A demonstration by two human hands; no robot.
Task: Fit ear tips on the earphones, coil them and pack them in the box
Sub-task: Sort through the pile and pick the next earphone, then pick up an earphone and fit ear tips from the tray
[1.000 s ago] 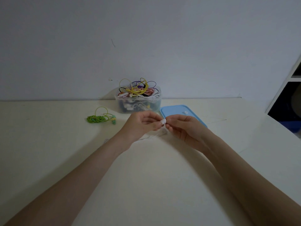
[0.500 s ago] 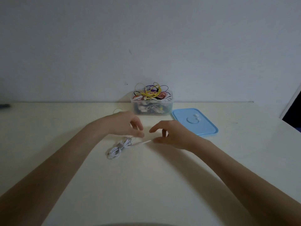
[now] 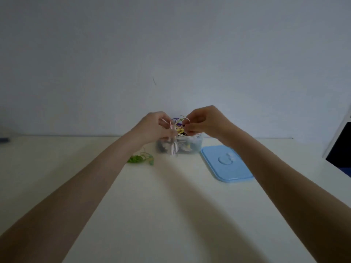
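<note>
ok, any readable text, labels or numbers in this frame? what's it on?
None readable.
Blue lid: a raised round mark at its middle, too blurred to tell whether it is lettering.
Clear box: no label visible.
White earphones held by both hands: no print visible.

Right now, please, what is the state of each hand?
Left hand: closed, holding the white earphone cable, which hangs down.
Right hand: fingers curled, pinching the same cable near its top.
</note>
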